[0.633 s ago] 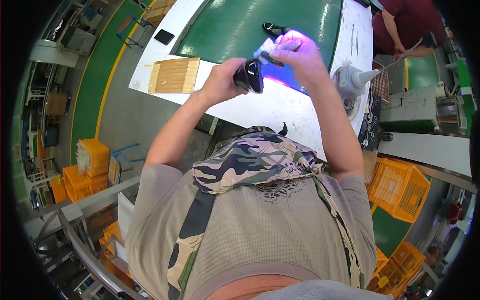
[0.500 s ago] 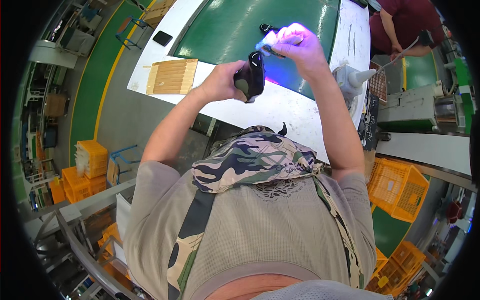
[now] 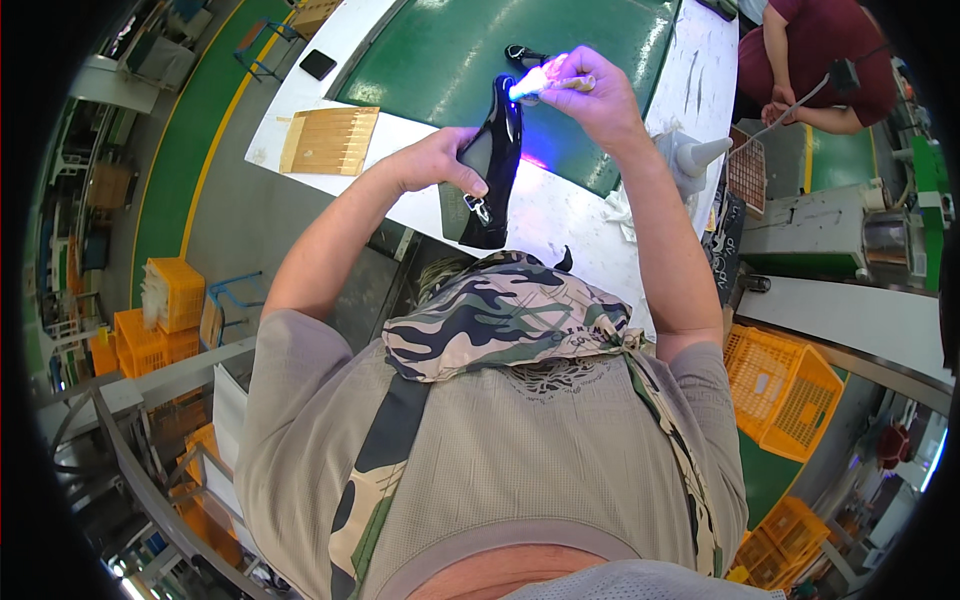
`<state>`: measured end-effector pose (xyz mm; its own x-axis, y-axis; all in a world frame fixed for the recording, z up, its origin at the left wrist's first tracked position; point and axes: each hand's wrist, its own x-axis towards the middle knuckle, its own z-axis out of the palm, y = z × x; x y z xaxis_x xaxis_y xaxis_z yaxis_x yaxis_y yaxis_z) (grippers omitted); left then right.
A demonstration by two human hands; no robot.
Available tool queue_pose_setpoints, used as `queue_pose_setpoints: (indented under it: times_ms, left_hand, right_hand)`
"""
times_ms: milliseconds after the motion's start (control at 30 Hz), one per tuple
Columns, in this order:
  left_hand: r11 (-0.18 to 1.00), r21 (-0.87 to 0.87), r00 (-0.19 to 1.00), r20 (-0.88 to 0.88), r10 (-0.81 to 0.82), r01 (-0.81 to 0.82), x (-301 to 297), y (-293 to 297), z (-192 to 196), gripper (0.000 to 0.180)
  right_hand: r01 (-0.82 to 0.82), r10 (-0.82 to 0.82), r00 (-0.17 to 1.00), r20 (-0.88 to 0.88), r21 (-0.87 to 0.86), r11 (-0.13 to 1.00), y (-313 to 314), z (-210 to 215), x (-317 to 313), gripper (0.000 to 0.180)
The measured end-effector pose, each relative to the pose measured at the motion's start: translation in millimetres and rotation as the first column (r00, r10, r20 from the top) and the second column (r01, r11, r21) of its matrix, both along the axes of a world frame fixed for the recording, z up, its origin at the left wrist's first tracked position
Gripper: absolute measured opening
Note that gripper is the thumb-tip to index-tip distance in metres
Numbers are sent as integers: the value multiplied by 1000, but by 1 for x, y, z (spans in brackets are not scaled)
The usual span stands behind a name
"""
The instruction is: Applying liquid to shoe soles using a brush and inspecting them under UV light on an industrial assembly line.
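My left hand (image 3: pixel 438 163) grips a glossy black shoe (image 3: pixel 491 165), held upright above the near edge of the white table (image 3: pixel 580 205). My right hand (image 3: pixel 590 95) pinches a small lamp (image 3: pixel 532 85) that shines blue-violet light at the shoe's upper end. The lit tip sits right against the shoe. A second small black part (image 3: pixel 522 54) lies on the green mat (image 3: pixel 470 55) behind my hands.
A tan slatted wooden board (image 3: pixel 330 140) lies on the table's left part, a black phone (image 3: pixel 318 64) farther back. A grey cone-shaped thing (image 3: pixel 690 157) stands at the right edge. Another person in dark red (image 3: pixel 820 55) works at the far right. Orange crates (image 3: pixel 785 390) stand on the floor.
My left hand has raised the black shoe and turned it upright. My right hand with the glowing lamp now points at the shoe's top end.
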<state>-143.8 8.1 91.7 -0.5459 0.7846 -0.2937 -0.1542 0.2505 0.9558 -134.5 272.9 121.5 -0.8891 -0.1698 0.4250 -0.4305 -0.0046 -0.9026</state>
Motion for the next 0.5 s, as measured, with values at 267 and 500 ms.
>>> queue_pose_setpoints:
  times_ms: [267, 500]
  left_hand:
    - [980, 109, 954, 272, 129, -164, 12, 13, -21, 60]
    - [939, 150, 889, 397, 229, -309, 33, 25, -22, 55]
  right_hand:
    - [-84, 84, 994, 73, -1, 996, 11, -20, 18, 23]
    - [-218, 235, 953, 190, -107, 970, 18, -41, 35, 24]
